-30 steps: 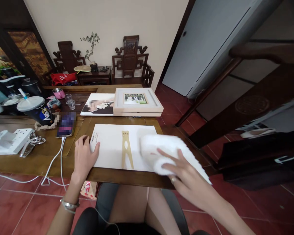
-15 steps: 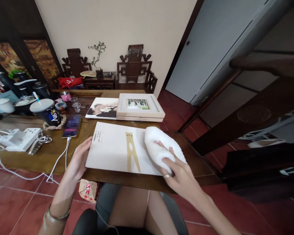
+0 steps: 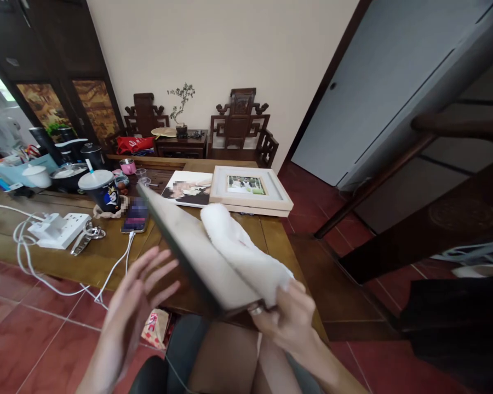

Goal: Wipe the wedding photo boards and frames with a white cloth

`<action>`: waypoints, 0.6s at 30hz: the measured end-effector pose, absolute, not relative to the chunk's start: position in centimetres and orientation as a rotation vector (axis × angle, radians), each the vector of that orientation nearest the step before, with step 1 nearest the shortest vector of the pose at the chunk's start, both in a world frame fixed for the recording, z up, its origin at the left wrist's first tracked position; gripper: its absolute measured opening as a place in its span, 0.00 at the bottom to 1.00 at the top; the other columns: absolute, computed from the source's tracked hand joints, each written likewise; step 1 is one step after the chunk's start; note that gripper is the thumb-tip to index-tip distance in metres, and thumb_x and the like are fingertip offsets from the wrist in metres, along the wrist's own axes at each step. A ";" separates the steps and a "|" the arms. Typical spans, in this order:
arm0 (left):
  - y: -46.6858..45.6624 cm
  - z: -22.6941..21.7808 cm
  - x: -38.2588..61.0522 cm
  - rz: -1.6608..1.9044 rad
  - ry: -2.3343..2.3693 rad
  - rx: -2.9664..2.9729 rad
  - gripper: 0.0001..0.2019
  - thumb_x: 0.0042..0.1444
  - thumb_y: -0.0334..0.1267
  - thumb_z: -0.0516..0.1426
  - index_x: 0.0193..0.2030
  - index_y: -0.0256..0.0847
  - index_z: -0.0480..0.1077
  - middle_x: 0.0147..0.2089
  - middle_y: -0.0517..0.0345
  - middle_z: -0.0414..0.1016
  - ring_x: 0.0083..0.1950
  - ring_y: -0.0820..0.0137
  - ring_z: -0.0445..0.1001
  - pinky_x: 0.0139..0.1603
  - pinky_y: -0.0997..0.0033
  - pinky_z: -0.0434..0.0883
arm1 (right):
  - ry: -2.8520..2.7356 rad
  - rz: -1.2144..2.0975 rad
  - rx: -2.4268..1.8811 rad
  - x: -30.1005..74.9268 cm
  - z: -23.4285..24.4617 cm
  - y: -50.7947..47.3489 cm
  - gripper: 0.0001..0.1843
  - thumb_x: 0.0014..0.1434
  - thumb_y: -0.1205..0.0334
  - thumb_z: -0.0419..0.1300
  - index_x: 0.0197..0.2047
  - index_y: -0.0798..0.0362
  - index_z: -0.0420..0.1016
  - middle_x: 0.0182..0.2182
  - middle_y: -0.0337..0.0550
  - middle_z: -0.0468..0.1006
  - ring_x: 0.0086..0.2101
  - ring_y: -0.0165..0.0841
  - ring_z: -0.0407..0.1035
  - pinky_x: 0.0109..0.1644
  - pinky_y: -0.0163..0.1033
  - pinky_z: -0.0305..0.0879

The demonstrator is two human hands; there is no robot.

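A flat board (image 3: pixel 197 249) with a whitish back is tilted up on edge over the near side of the table, somewhat blurred. My right hand (image 3: pixel 290 312) grips its near right corner and, together with it, a fluffy white cloth (image 3: pixel 238 241) that lies against the pale side. The board's other face is turned away from me. To the left of the dark edge, my left hand (image 3: pixel 142 290) hovers with fingers spread, holding nothing.
Beyond the board lie a wooden photo frame (image 3: pixel 250 189) and a flat picture (image 3: pixel 181 187). To the left are a charging phone (image 3: pixel 135 216), a power strip (image 3: pixel 68 230), a hair clip (image 3: pixel 86 236) and a lidded cup (image 3: pixel 102 191) with a straw.
The board has gone from nearly flat to steeply tilted. My left hand has let go of its left edge. My right hand now grips the board's corner along with the cloth.
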State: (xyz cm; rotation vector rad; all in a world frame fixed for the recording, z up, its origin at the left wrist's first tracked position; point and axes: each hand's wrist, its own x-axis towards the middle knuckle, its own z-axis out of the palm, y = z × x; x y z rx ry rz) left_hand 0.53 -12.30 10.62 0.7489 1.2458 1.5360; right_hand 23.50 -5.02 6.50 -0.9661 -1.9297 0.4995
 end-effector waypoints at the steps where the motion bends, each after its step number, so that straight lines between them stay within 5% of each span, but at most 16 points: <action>1: -12.2 9.5 0.4 1.460 1.217 0.695 0.31 0.49 0.49 0.64 0.61 0.46 0.67 0.64 0.49 0.68 0.66 0.47 0.64 0.58 0.51 0.71 | -1.787 0.533 -1.033 23.2 7.1 -4.7 0.19 0.53 0.59 0.62 0.17 0.46 0.59 0.25 0.48 0.79 0.35 0.48 0.77 0.37 0.51 0.75; 4: -11.7 6.0 0.2 1.389 1.105 0.475 0.28 0.50 0.41 0.66 0.59 0.43 0.68 0.66 0.45 0.65 0.67 0.50 0.62 0.63 0.50 0.66 | -1.294 0.778 -1.083 22.0 8.7 -3.8 0.19 0.49 0.55 0.68 0.19 0.48 0.62 0.14 0.35 0.68 0.18 0.36 0.70 0.23 0.41 0.71; 7: -11.7 3.6 0.0 1.401 0.983 0.407 0.25 0.49 0.38 0.67 0.55 0.40 0.71 0.62 0.44 0.70 0.64 0.52 0.67 0.64 0.51 0.66 | -0.897 1.202 -0.971 20.9 9.3 -2.8 0.13 0.45 0.57 0.72 0.28 0.49 0.72 0.25 0.35 0.78 0.24 0.34 0.74 0.29 0.38 0.74; 9: -12.0 2.9 0.0 1.420 0.958 0.412 0.26 0.49 0.39 0.67 0.55 0.41 0.71 0.55 0.46 0.76 0.59 0.54 0.72 0.62 0.51 0.67 | -0.713 1.414 -0.949 20.6 9.0 -2.3 0.17 0.41 0.59 0.73 0.35 0.49 0.75 0.34 0.37 0.82 0.32 0.37 0.78 0.37 0.39 0.76; 13: -13.8 2.9 0.6 1.426 1.078 0.319 0.33 0.43 0.41 0.70 0.58 0.42 0.70 0.44 0.49 0.82 0.50 0.52 0.79 0.54 0.53 0.75 | -0.540 1.756 -1.051 20.2 7.9 -2.1 0.18 0.43 0.60 0.71 0.39 0.51 0.76 0.33 0.41 0.84 0.35 0.43 0.79 0.43 0.46 0.77; 18: -16.0 3.4 0.5 1.390 1.182 0.136 0.37 0.39 0.38 0.71 0.60 0.43 0.69 0.44 0.50 0.82 0.49 0.49 0.79 0.49 0.57 0.78 | -0.580 1.871 -1.112 21.2 6.8 -1.8 0.19 0.43 0.55 0.70 0.39 0.53 0.77 0.35 0.47 0.84 0.33 0.46 0.79 0.40 0.50 0.77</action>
